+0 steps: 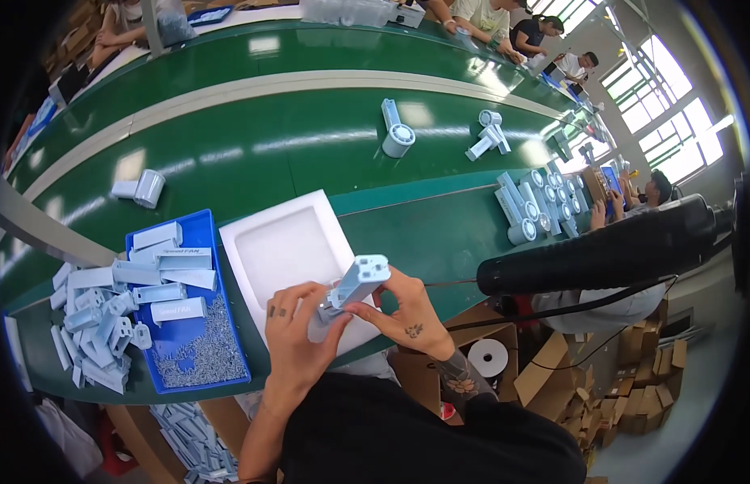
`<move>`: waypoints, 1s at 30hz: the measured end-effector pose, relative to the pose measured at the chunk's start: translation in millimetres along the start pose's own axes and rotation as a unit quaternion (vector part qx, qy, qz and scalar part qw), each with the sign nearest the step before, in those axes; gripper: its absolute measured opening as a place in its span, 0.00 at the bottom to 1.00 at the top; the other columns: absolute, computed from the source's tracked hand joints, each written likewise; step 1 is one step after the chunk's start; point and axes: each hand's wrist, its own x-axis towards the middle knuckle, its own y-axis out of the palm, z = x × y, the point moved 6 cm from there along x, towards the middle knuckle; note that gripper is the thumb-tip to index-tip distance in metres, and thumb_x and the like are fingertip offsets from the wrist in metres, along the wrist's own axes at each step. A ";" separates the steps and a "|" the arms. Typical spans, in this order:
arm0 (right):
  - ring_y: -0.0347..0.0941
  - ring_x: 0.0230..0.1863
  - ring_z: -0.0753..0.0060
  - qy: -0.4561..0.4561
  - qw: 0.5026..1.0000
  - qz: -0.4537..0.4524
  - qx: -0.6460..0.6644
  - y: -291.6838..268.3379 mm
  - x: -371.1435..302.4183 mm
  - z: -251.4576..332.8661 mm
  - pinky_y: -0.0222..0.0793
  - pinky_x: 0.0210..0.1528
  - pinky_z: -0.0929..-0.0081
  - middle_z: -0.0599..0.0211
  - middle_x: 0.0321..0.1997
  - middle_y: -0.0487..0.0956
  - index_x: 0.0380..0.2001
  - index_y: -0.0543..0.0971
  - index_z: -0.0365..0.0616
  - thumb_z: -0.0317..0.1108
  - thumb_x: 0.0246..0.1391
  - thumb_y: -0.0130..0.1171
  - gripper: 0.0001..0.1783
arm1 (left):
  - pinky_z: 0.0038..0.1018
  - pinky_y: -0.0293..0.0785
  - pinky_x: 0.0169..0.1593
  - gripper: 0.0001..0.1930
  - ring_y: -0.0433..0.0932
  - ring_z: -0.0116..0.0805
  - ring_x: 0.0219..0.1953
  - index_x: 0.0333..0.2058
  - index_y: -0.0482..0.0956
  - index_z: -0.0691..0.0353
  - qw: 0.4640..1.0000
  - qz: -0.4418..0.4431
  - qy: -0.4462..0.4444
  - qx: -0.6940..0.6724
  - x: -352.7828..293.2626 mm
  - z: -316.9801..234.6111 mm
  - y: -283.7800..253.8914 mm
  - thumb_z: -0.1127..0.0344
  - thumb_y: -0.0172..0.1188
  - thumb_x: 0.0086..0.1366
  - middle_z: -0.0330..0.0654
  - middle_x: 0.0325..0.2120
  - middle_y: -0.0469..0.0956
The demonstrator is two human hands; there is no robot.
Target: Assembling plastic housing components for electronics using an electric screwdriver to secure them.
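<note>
Between my two hands is a light-blue plastic fan handle (360,279), tilted, its end with small holes facing up and right. My left hand (297,332) pinches its lower end with thumb and fingers. On the other side my right hand (403,313) grips it, thumb across the front; the fingers behind are partly hidden. Whatever joins the handle's lower end is mostly covered by my fingers. Beneath my hands lies a white foam tray (230,234) with a shallow recess. To its left, a blue plastic tray (244,355) holds many small metal screws (199,343) and several light-blue handle shells (178,310).
More handle shells (101,339) are heaped left of the blue tray. Round-headed fan bodies (399,141) sit on the green conveyor (310,145); rows of them (536,206) stand at right. A black cylindrical arm (593,258) juts in from the right. Cardboard boxes (544,367) fill the floor below.
</note>
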 end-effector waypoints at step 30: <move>0.80 0.42 0.59 -0.168 0.974 0.091 -0.121 9.0 21.5 12.2 0.77 0.45 0.68 0.63 0.47 0.86 0.50 0.84 0.42 0.19 0.41 0.70 0.27 | 0.34 0.74 0.53 0.28 0.79 0.41 0.50 0.53 0.86 0.53 0.996 0.056 -0.020 0.063 -9.9 37.7 3.6 0.63 0.79 0.50 0.37 0.51 0.83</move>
